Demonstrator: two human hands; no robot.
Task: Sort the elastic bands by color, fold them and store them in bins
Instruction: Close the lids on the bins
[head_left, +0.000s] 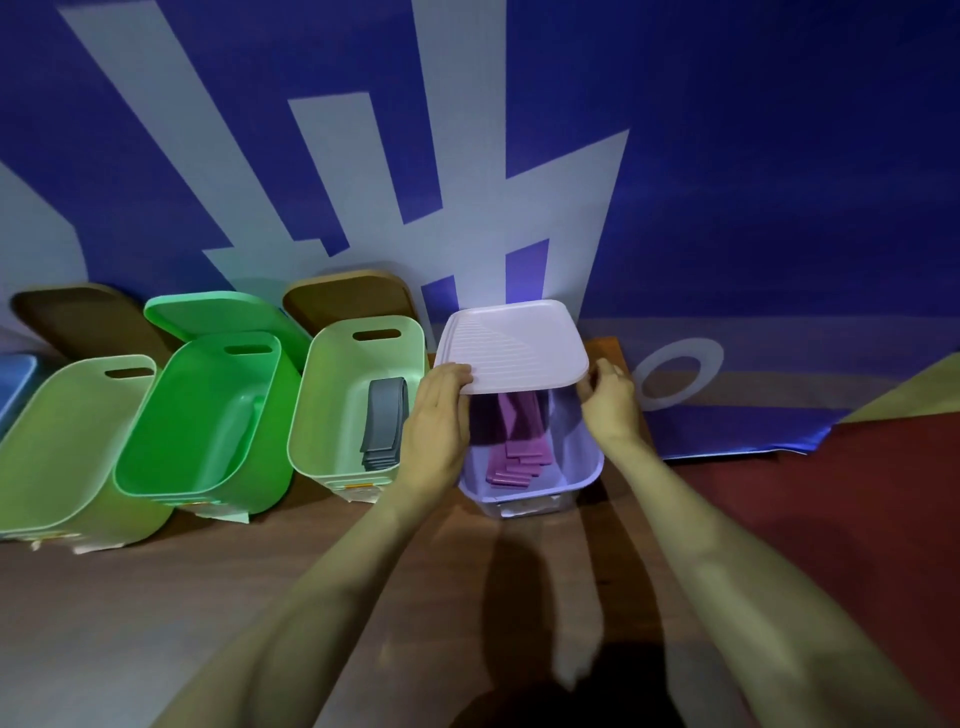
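A lilac bin (584, 467) stands on the wooden table at the right end of a row of bins. Folded purple elastic bands (519, 452) lie stacked inside it. A pale lilac lid (511, 345) hovers over the bin's far half, tilted. My left hand (439, 410) grips the lid's left front corner, and my right hand (608, 397) pinches its right front corner. The pale green bin (311, 415) just to the left holds folded grey bands (382, 421).
Further left stand a bright green bin (171, 452), a yellow-green bin (47, 447) and a blue bin's edge (13, 379). Brown lids (348, 296) and a green lid (213, 312) lean on the blue banner wall. A red surface (831, 493) lies to the right.
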